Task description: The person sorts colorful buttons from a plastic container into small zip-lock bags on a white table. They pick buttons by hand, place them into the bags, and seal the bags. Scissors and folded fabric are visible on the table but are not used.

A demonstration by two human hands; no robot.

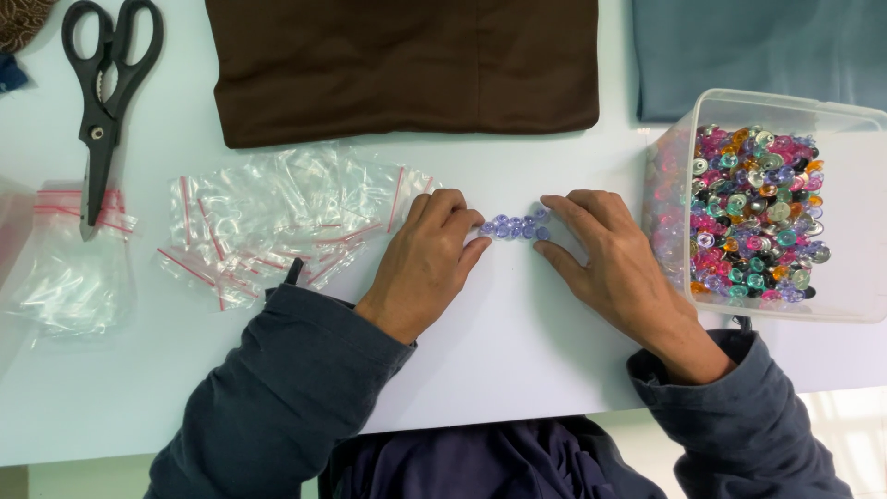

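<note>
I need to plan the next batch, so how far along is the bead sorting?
Done: a few purple beads sit gathered on the table. In hand: left hand and right hand press them together. Left: the tub holds many mixed beads; the bags look empty.

teal cloth (pixel 758 55) cropped, bead tub (pixel 864 185) clipped

Glossy translucent plastic beads (pixel 516 226), crinkly clear plastic bags (pixel 277 226), matt brown cloth (pixel 407 65).

beads (pixel 516 226) between hands | bags (pixel 277 222) left | tub (pixel 859 222) right
</note>
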